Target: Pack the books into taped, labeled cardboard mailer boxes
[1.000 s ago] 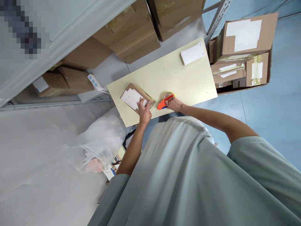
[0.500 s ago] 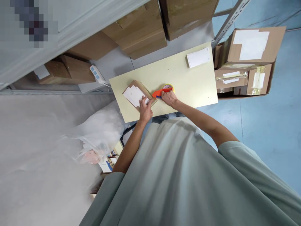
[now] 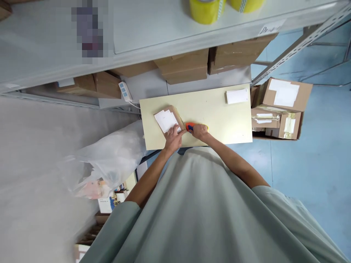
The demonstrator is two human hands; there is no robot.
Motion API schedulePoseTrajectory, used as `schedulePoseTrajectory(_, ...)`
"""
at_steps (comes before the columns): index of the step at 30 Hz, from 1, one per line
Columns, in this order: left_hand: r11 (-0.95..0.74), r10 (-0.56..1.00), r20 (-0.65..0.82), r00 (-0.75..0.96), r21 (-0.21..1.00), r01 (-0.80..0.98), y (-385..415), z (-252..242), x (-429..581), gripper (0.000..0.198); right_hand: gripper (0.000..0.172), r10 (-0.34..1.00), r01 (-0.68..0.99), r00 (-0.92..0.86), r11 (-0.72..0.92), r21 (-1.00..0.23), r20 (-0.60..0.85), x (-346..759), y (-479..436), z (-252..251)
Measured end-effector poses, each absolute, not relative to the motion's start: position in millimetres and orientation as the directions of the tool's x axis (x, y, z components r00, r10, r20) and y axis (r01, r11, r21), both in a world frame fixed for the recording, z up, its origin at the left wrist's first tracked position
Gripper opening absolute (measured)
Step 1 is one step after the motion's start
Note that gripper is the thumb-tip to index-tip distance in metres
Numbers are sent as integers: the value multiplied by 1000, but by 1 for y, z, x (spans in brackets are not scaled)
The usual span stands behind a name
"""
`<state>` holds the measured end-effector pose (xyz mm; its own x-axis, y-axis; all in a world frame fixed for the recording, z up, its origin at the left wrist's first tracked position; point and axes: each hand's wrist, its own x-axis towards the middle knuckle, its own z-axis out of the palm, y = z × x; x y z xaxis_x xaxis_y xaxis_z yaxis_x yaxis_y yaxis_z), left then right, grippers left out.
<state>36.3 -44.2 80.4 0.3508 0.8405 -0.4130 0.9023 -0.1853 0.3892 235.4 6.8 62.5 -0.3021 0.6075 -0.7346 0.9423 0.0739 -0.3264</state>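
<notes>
A small cardboard box [image 3: 177, 114] with a white label [image 3: 166, 120] on top lies at an angle on the pale yellow table [image 3: 219, 113]. My left hand [image 3: 172, 138] rests on the box's near corner, fingers spread over the label and thumb stretched out to the right. Just right of the box, my right hand [image 3: 199, 132] is closed around an orange tape dispenser [image 3: 188, 126] with a blue part. The dispenser's front end is close to the box's right edge and my left thumb. Most of the yellow-rimmed tape roll is hidden behind my right hand.
A stack of white paper slips [image 3: 237, 96] lies at the table's far right. Cardboard boxes [image 3: 285, 95] stand right of the table. Behind it is a shelf with more boxes [image 3: 186, 65], a power strip [image 3: 125, 91] and yellow tape rolls [image 3: 207, 11]. A plastic bag [image 3: 117, 153] sits at left.
The view has shifted, showing more of the upper shelf. My right hand has turned the dispenser and brought it nearer my body. My left thumb now reaches out toward the dispenser.
</notes>
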Motion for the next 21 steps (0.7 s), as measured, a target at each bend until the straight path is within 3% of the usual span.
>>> schedulePoseTrajectory(3,-216,825,-421,377,381,899,-38,84,30,64,49,593,975,-162,-28,-221,-789,232,13,67)
schedulePoseTrajectory(9,-291,810,-385,443,392,873,-26,90,20,50,50,669,986,-66,-71,-153,-740,222,11,95)
schedulePoseTrajectory(12,-292,808,-362,465,439,849,-21,91,15,42,52,730,988,-38,-77,-137,-683,223,16,119)
schedulePoseTrajectory(15,-206,822,-343,455,565,799,-11,94,10,35,55,771,979,1,-131,-157,-636,227,24,152)
schedulePoseTrajectory(18,-188,863,-192,467,736,650,10,108,6,28,52,828,951,35,-199,-235,-560,229,34,194)
schedulePoseTrajectory(21,-329,894,114,433,823,463,44,144,1,21,46,917,936,43,-176,-305,-396,224,49,239)
